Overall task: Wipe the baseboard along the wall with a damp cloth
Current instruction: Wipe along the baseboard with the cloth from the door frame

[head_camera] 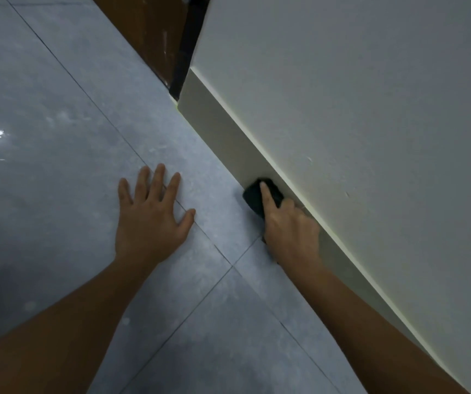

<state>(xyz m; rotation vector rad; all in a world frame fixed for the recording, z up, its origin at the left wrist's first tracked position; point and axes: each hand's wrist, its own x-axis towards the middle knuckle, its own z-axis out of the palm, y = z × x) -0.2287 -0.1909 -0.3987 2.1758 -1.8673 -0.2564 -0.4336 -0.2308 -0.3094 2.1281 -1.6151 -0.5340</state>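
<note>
The right hand [291, 228] pressed a dark cloth [259, 199] against the pale baseboard [223, 137], just where the board met the grey tiled floor [58, 109]. Its grip was closed on the bunched cloth, the forefinger stretched out flat over the top of it and the other fingers curled beneath. The left hand [150, 220] lay near it on the floor, palm down, fingers fully spread, holding nothing. The baseboard ran from the near right to its far end at a dark gap [184, 52], beside a brown wooden surface [149, 32]. The white wall [356, 95] rose above the board.
</note>
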